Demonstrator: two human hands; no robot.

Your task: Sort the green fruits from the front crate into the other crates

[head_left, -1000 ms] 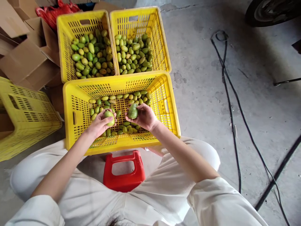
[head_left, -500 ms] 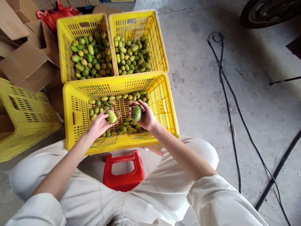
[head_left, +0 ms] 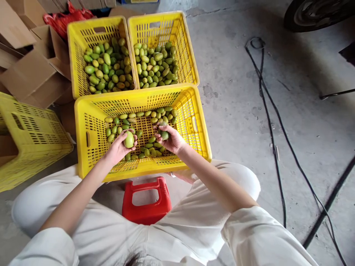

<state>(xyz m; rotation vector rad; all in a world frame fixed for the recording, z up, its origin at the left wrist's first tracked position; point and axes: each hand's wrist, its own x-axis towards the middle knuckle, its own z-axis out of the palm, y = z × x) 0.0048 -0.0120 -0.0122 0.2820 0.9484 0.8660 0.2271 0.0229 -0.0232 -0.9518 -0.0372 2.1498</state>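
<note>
My left hand [head_left: 118,148] is closed round a pale green-yellow fruit [head_left: 129,139], held over the near yellow crate [head_left: 83,125]. My right hand [head_left: 172,141] curls round a darker green fruit [head_left: 164,135], mostly covered by the fingers. Both hands hover inside this crate, just above several loose green fruits [head_left: 144,118] scattered on its floor.
Two more yellow crates stand behind, the left one [head_left: 74,55] and the right one [head_left: 191,55], both holding many green fruits. An upturned yellow crate [head_left: 30,144] and cardboard boxes [head_left: 30,74] lie at left. A red stool [head_left: 146,201] sits between my knees. Black cables [head_left: 270,122] run across the concrete at right.
My right hand has closed its fingers more tightly over the dark green fruit and dropped slightly. My left hand has turned its pale fruit upright.
</note>
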